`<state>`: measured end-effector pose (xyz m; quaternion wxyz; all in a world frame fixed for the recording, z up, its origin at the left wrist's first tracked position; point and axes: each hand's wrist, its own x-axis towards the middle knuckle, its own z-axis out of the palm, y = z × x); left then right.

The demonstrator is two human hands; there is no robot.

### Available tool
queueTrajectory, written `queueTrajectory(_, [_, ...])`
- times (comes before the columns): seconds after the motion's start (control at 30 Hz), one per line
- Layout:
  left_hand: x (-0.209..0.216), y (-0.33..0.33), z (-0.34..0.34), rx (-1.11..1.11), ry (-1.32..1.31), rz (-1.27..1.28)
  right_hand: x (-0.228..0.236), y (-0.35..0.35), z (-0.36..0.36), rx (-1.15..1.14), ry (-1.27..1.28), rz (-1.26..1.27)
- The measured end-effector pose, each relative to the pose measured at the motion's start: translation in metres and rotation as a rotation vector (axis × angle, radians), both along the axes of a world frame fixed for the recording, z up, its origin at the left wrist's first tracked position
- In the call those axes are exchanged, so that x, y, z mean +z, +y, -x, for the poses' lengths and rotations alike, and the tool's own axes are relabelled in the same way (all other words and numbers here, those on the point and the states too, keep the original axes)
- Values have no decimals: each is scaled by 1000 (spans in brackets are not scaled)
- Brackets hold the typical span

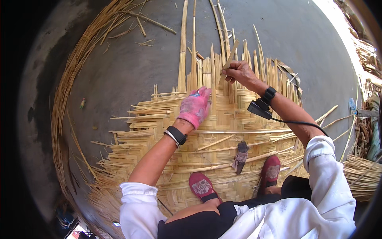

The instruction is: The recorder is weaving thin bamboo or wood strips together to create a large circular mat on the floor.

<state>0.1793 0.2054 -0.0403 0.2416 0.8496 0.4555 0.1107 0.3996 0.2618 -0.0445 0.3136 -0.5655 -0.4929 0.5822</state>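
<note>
Reeds (63, 85): a long curved bundle sweeps down the left side of the grey floor (107, 91).
Mat (217, 120): centre stage, pale and woven, spread across the middle, loose ends bristling at its left, long strips pointing away at the far edge.
Left hand (195, 105): pink-gloved, back up, fingers low over the mat's far part; whether they grip anything, I cannot tell.
Left shoe (202, 187): red, patterned, planted on the weave.
Strip (229, 61): flat, tan, slanting up over the mat's far edge; whether its lower end touches, no telling.
Right hand (240, 73): bare, just right of the glove, pinching that strip between thumb and fingers! A black device (260, 107) sits at the wrist, its cable trailing along the forearm.
Tool (241, 156): dark, cloth-wrapped, lying between the shoes.
Right shoe (271, 171): red too, also on the mat.
Bundle (363, 179): more stalks, far right.
</note>
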Motion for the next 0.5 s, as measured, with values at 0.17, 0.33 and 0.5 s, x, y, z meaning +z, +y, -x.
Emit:
queueTrajectory(0.17, [-6, 13, -10, -8, 45, 32, -24, -3, 2, 11, 48, 33])
queueTrajectory(0.33, [-11, 15, -12, 59, 5, 55, -32, -3, 7, 56, -112, 48])
queueTrajectory(0.5, [-17, 11, -9, 103, -46, 68, -37, -27, 23, 146, -246, -116])
